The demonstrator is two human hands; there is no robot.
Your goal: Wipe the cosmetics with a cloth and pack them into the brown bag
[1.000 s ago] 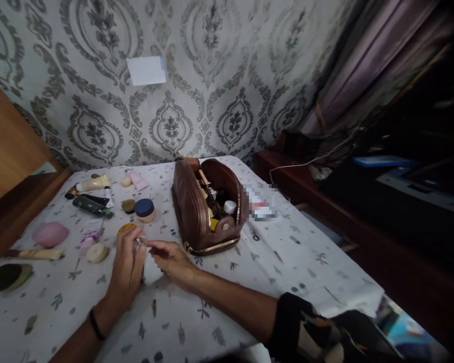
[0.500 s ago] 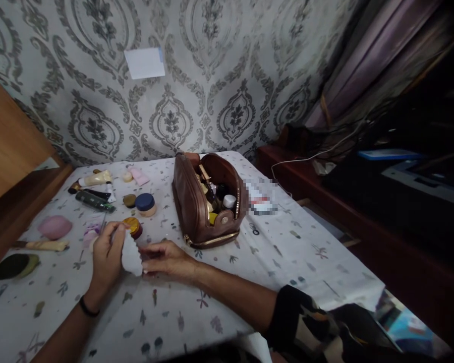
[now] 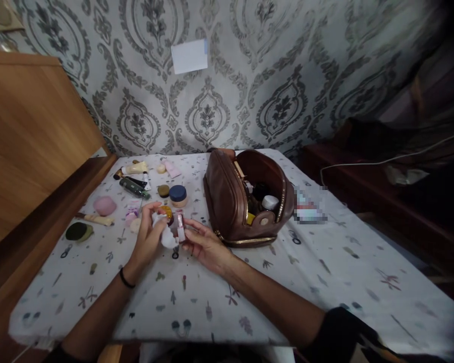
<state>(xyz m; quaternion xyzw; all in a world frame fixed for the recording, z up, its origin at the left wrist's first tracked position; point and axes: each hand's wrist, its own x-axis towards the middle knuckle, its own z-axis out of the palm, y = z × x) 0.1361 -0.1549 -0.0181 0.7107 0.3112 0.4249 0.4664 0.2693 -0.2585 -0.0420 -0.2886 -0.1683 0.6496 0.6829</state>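
The small pink container (image 3: 180,227) was in the air above the near-middle of the table, standing almost upright between the two hands. By its shiny look I judged it to be light and stiff, of hard plastic or perhaps glass; such a smooth face might slip, so a gentle pinch on its two long sides seemed the safest hold. The right hand (image 3: 210,248), at four o'clock from it, had its fingertips closed on the container's right side and lower part. The left hand (image 3: 146,239), at eight o'clock, pinched a white tissue (image 3: 169,238), which hung just beside the container; whether the two touched, I could not tell. This tissue looked soft, thin and easy to tear, and it would be best taken in a loose bunch. Farther out, an amber-lidded jar (image 3: 168,213) stood at ten o'clock and a blue-lidded jar (image 3: 178,195) at twelve. At two o'clock was a brown bag (image 3: 227,201), its top unzipped and things inside. Between nine and ten o'clock, well apart, there lay a pink rounded piece (image 3: 105,205), probably a soft sponge.
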